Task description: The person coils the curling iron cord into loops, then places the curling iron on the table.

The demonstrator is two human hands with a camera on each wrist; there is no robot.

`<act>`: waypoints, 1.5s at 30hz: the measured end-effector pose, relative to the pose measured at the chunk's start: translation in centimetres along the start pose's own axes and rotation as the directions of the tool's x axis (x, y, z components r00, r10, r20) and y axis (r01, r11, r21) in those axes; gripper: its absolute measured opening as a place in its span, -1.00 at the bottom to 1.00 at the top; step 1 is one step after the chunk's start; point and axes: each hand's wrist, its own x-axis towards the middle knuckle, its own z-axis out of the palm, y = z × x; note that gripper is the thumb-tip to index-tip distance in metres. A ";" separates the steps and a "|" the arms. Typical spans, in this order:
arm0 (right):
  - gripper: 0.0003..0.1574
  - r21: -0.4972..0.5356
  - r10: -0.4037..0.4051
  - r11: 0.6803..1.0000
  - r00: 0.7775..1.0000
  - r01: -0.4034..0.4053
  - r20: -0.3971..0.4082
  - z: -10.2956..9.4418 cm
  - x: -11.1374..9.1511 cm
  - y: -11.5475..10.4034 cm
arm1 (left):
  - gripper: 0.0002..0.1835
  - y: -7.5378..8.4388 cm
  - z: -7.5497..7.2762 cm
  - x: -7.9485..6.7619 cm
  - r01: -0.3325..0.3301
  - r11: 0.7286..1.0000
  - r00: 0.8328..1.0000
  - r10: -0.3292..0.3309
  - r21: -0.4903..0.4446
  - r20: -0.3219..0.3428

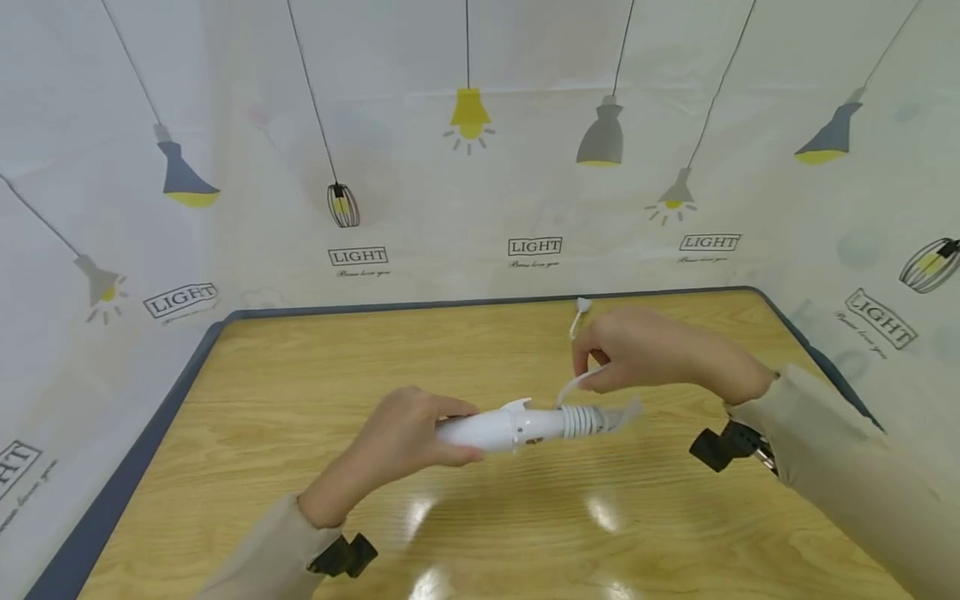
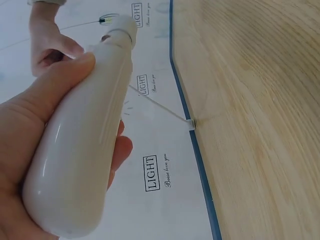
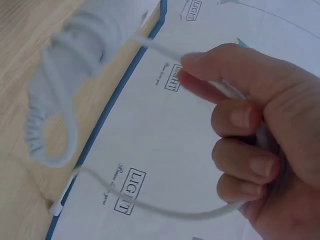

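In the head view my left hand (image 1: 401, 437) grips a white, rounded handheld appliance (image 1: 480, 429) by its smooth, bulbous end. In the left wrist view, the thumb lies along the glossy body (image 2: 82, 145) and fingertips show behind it. White cord (image 1: 577, 421) is wound in several turns round the appliance's narrower right end. My right hand (image 1: 637, 346) pinches the cord just above these turns. In the right wrist view, the cord (image 3: 165, 48) runs from the appliance between thumb and forefinger, through the curled fingers and out below them. A ribbed cord sleeve (image 3: 35, 130) shows at the appliance's end.
The cord's plug (image 1: 583, 306) lies at the far edge of the wood-grain table (image 1: 300, 358). A white sheet (image 1: 420, 183) printed with lamps stands behind and at both sides, with a dark blue border along the table. Black straps (image 1: 723, 446) sit on both wrists.
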 end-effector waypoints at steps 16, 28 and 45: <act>-0.52 -0.030 0.109 0.993 0.992 -0.112 -0.069 2.8 -1.6 -4.3 | -0.59 -1.3 0.2 0.2 0.180 0.984 0.960 -0.173 0.012 -0.221; -0.29 0.350 0.062 0.936 0.972 0.022 -0.226 8.5 -0.9 -3.6 | -0.55 -1.7 -0.2 -0.2 0.286 0.952 0.875 -0.308 -0.113 -0.373; -0.70 0.901 0.212 0.323 0.906 0.288 -0.365 11.9 0.8 3.5 | -0.59 0.8 -1.8 -0.6 0.102 0.787 0.935 -0.285 -0.608 -0.211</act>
